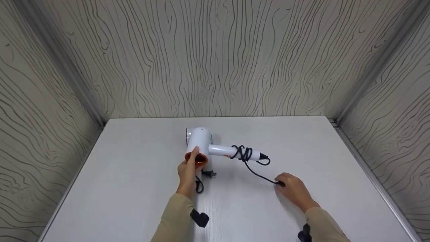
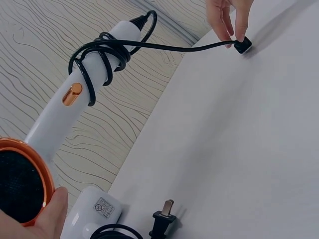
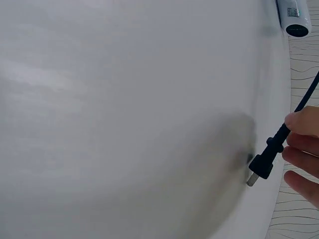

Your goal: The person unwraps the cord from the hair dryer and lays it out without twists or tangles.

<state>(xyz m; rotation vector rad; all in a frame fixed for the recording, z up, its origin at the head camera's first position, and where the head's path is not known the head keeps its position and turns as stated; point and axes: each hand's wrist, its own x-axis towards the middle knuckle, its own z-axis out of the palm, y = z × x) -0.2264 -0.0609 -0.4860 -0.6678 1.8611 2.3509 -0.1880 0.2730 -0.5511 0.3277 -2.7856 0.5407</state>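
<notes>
white table (image 1: 127,174), everything's over it | white hair dryer (image 1: 200,139), about 1 o'clock from left hand (image 1: 186,172), handle (image 1: 220,150) aimed near 3, left grip clamped on it | right hand (image 1: 295,191) out at the dryer's 4 | black cord (image 1: 257,174) looped kinda messily round the handle | black plug (image 3: 264,162), right grip pinching it

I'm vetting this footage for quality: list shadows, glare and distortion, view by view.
Head view: soft shadow beside the right hand on the table; left wrist view: a long, diffuse shadow across the table; right wrist view: pale glare at left, a broad shadow by the held plug, the table's edge bowed, probably lens distortion.
</notes>
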